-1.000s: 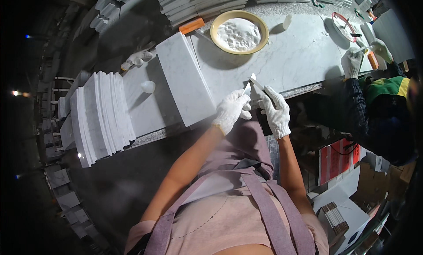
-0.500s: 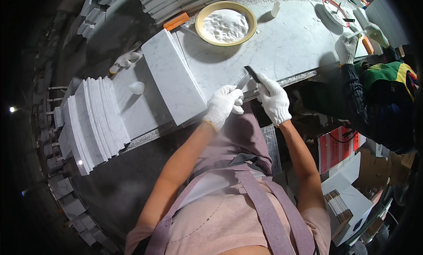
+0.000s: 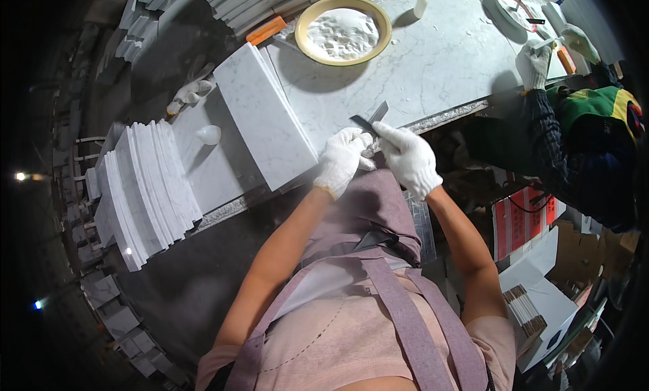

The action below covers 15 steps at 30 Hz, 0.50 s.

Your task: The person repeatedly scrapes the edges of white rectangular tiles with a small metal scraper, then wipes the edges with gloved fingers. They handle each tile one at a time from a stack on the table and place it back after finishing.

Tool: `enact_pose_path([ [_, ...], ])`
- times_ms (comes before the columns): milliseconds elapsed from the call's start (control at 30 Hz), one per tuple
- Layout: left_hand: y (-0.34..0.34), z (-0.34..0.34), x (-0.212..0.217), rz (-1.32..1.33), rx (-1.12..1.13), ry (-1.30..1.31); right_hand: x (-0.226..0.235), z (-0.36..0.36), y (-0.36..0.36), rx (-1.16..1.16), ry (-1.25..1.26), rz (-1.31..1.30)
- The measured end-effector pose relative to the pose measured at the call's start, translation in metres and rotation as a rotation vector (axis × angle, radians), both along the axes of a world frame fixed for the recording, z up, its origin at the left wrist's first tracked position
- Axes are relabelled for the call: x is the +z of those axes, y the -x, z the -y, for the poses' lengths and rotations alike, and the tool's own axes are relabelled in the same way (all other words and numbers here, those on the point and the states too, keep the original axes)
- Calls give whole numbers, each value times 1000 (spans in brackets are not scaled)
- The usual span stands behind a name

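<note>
While the left hand [image 3: 339,159] grips a grey blade [image 3: 380,112], the right hand [image 3: 410,160], just beside it, is clamped on a dark blade [image 3: 362,123]; blades overlap in view near front edge of marble table [image 3: 433,73].

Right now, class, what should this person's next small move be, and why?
Probably a slight slide of the dark blade, held in the right hand, away from the left hand: in this view it crosses the lighter blade there, its tip close to the left hand.
</note>
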State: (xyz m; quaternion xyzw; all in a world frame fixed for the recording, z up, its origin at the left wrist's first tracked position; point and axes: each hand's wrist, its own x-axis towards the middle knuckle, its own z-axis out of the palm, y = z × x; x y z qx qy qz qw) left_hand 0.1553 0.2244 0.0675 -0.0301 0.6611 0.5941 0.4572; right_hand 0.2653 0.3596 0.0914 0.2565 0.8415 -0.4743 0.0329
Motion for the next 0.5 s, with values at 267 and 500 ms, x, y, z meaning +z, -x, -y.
enact_pose_path([
  [267,-6,-1,-15,-62,-3,-65,-5,-8,-4,-116,-15,-39],
  [500,1,3,-15,-29,-46,-7,-19,13,-3,-78,-284,-309],
])
